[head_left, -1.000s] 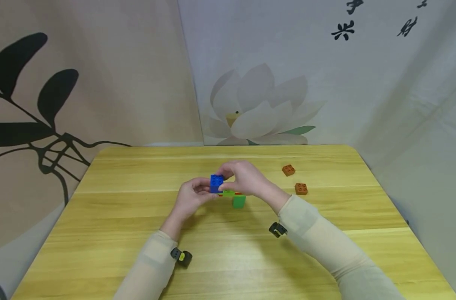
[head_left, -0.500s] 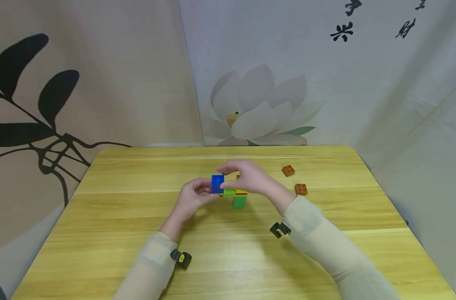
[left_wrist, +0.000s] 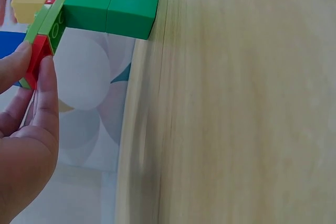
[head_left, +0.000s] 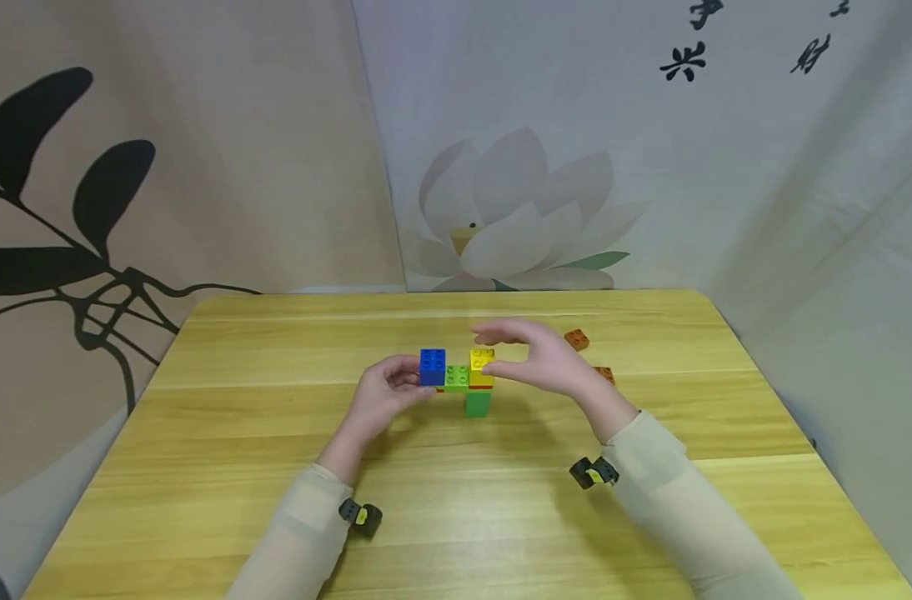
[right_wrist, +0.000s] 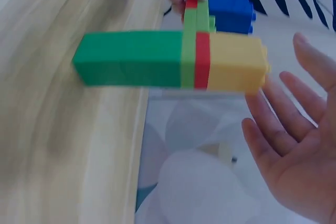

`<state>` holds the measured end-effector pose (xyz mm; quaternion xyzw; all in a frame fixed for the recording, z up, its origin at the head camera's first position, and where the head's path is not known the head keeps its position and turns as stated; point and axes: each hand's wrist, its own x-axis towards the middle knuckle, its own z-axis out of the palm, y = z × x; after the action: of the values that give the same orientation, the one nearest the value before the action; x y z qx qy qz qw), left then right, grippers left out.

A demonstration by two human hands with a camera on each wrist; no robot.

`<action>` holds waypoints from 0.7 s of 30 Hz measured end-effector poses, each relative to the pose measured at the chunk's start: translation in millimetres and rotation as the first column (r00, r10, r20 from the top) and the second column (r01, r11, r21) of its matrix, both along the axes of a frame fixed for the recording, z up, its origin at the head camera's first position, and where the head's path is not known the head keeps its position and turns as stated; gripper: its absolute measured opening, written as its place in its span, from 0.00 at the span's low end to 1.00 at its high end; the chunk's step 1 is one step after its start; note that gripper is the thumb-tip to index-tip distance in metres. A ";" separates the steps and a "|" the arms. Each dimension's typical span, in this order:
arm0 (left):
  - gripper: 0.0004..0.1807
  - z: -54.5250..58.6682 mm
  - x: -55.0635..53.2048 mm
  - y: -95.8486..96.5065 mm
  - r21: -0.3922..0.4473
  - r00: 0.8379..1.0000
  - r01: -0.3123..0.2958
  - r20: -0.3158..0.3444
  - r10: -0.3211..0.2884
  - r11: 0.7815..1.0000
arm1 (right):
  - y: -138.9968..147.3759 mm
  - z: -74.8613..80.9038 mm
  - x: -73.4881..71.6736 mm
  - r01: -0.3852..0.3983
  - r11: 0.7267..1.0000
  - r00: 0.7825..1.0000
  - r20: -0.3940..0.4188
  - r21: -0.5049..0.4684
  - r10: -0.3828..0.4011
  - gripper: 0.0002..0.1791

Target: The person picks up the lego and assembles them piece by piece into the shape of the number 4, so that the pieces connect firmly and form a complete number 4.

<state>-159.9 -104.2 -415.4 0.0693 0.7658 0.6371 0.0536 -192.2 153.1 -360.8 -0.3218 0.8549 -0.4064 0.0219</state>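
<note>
A toy building-brick structure stands upright between the hands. Its column is two green bricks (left_wrist: 110,9), with a lime-green plate (head_left: 457,377) across the top. The right end bears a thin red brick (right_wrist: 202,60) under a yellow brick (head_left: 482,367); on the left end sits a blue brick (head_left: 433,367). My left hand (head_left: 381,398) pinches that left end, thumb and finger on a red brick (left_wrist: 39,59) beneath the plate. Around the yellow brick, my right hand (head_left: 542,358) has its fingers spread; whether a fingertip touches it, I cannot tell.
Two orange-brown bricks lie on the table to the right; the farther brick (head_left: 577,339) shows whole, while the nearer brick (head_left: 606,375) is partly covered by the right hand. The wooden table (head_left: 238,467) ends at a printed cloth backdrop (head_left: 546,225).
My right hand has let go of the blue brick and moved right to the yellow brick, uncovering it and the lime plate. The left hand keeps its pinch in place.
</note>
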 end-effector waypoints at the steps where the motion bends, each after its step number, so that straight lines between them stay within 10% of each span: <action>1: 0.22 0.4 0.4 0.4 -0.008 1.000 0.000 -0.005 0.000 1.000 | 6.1 -2.9 0.7 0.017 1.000 1.000 0.011 -0.008 -0.017 0.29; 9: 0.24 -25.0 -11.7 -2.7 0.000 1.000 -0.018 -0.005 0.018 1.000 | 54.3 -18.5 12.3 0.128 0.988 0.988 0.093 -0.084 -0.120 0.29; 21: 0.24 -26.4 -10.9 -4.8 0.045 0.994 0.019 -0.105 -0.014 0.999 | 99.9 -26.0 39.2 0.262 0.964 0.951 0.178 -0.043 -0.251 0.29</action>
<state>-170.8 -109.0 -441.8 0.1102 0.7521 0.6496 0.0172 -153.0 253.0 -386.8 -0.1724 0.8704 -0.4601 0.0317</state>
